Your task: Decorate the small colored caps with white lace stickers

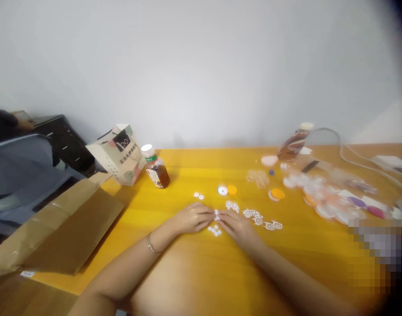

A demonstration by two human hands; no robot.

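Over the middle of the yellow table, my left hand (194, 217) and my right hand (237, 226) meet at the fingertips. Between them they pinch a small white piece (216, 215), mostly covered by the fingers. Just below the fingertips lies a cluster of small white discs (215, 230). Two more white discs (198, 195) rest beyond my left hand. White spoked cut-out pieces (232, 206) lie beyond my right hand, with several similar cut-outs (254, 214) to its right. A white round piece (222, 190) sits beside an orange disc (232, 190) farther back.
An open cardboard box (72, 224) and a paper bag (121, 156) stand on the left, with a drink bottle (156, 169) beside the bag. A cola bottle (293, 142), a cable (344, 153) and plastic-wrapped round pieces (329, 195) occupy the right.
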